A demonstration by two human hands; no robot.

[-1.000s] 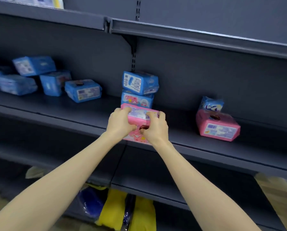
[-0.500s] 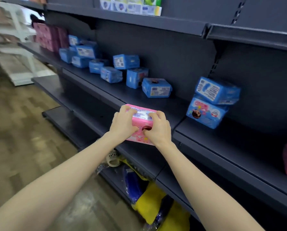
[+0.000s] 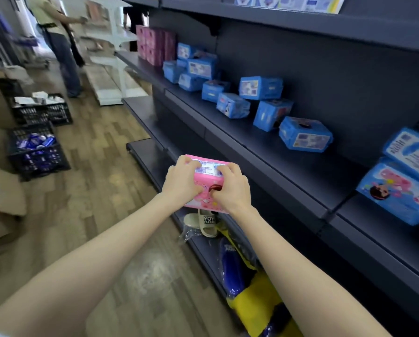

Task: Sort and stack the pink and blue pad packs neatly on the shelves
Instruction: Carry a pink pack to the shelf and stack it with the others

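Note:
A pink pad pack (image 3: 207, 175) is held in the air in front of the dark shelf (image 3: 264, 152), away from its edge. My left hand (image 3: 183, 182) grips its left side and my right hand (image 3: 231, 188) grips its right side, fingers curled over the top. Several blue pad packs (image 3: 305, 137) lie scattered along the shelf. Two more blue packs (image 3: 398, 190) are stacked at the right. A neat stack of pink packs (image 3: 155, 45) stands at the far end of the shelf.
Black crates (image 3: 37, 152) with cans and a cardboard box (image 3: 9, 193) stand on the wooden floor at left. A person (image 3: 60, 45) stands by a white rack at the back. A slipper (image 3: 203, 223) and yellow and blue bags (image 3: 252, 288) lie on the bottom shelf.
Both hands carried the pink pack off the shelf and leftward along the aisle. The view swung left, bringing the far pink stack, crates and a person into sight.

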